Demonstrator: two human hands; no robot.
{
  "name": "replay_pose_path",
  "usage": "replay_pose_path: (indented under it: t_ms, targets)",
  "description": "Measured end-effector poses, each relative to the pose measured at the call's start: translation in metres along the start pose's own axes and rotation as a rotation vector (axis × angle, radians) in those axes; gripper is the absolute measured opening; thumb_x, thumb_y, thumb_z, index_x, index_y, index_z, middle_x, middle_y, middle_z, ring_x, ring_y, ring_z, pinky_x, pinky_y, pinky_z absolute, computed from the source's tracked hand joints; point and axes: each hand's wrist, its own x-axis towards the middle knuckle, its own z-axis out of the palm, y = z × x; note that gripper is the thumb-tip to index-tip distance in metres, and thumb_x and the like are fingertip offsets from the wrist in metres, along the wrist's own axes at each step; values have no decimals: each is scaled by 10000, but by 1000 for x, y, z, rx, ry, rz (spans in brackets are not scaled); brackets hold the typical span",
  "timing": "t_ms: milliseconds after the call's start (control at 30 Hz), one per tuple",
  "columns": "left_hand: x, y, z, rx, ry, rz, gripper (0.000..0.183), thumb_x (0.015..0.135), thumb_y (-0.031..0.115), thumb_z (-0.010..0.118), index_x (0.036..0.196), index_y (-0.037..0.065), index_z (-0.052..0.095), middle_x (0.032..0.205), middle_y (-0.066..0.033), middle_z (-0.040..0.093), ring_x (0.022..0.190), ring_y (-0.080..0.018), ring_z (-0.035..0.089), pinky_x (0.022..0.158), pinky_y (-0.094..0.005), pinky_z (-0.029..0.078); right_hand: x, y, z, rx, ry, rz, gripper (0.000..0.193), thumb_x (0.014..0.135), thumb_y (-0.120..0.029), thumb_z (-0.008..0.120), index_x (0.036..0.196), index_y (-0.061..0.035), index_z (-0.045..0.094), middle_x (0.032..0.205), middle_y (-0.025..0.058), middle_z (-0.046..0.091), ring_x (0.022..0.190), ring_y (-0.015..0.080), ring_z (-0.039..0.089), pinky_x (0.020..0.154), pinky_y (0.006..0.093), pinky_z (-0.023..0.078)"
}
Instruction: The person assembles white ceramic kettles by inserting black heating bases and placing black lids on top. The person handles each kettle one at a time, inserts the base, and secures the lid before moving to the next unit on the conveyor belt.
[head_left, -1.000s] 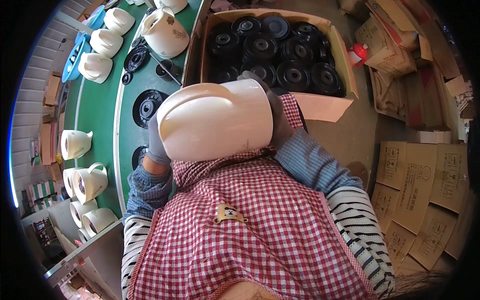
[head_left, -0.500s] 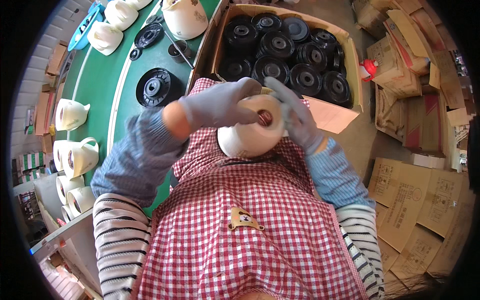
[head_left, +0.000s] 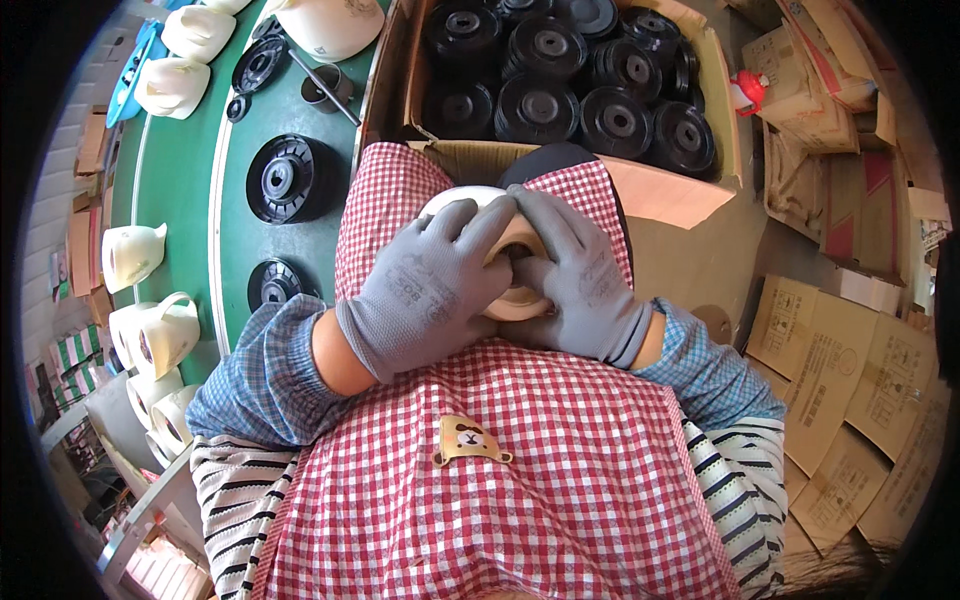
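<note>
A cream jug body (head_left: 517,307) rests in my lap on the red checked apron (head_left: 480,420), its round opening facing up. My left hand (head_left: 430,290), in a grey glove, is closed round the left side of the rim. From the right my gloved right hand (head_left: 588,290) grips the same rim. Fingertips of both hands meet near the far edge, and the right thumb reaches into the opening. Whether anything small is pinched inside is hidden by the fingers. Most of the jug's body is behind my hands.
Ahead stands an open carton (head_left: 655,190) filled with stacked black discs (head_left: 537,108). Along my left runs a green belt (head_left: 200,290) bearing cream jugs (head_left: 160,335), black round bases (head_left: 283,178) and a dark cup (head_left: 327,88). Flattened cardboard (head_left: 820,370) lies at right, near a red-capped bottle (head_left: 748,90).
Both hands have come down from loosely around the jug's top to gripping its rim. The right thumb now enters the opening. The view has shifted, and another black base shows beside my left sleeve.
</note>
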Motion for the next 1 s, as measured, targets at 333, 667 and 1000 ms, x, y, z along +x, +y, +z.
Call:
replay_pose_path:
  t_ms: [333, 667, 1000]
  targets:
    - [8, -25, 8, -15, -4, -2, 321, 622, 252, 845, 900, 116, 761, 1393, -175, 502, 1158, -344, 582, 907, -443, 560, 13, 15, 18, -51, 52, -55, 684, 638, -459, 878, 1188, -86, 715, 1488, 221, 425, 1300, 393, 481, 1078, 492, 440]
    - [-55, -55, 43, -884, 250, -309, 892, 763, 77, 863, 1505, -26, 379, 1448, -185, 524, 1352, -277, 526, 1126, -383, 438, -2, 9, 6, 310, 155, 118, 1338, 521, -249, 1008, 1582, 34, 242, 1476, 227, 500, 1375, 355, 511, 1154, 423, 412]
    - [-109, -102, 68, -679, 286, -383, 952, 755, 38, 796, 1566, -27, 301, 1576, -211, 400, 1486, -322, 366, 1226, -418, 299, -13, -11, -23, 475, 409, -5, 1229, 547, -246, 1009, 1541, 46, 348, 1474, 228, 531, 1363, 312, 532, 1158, 405, 407]
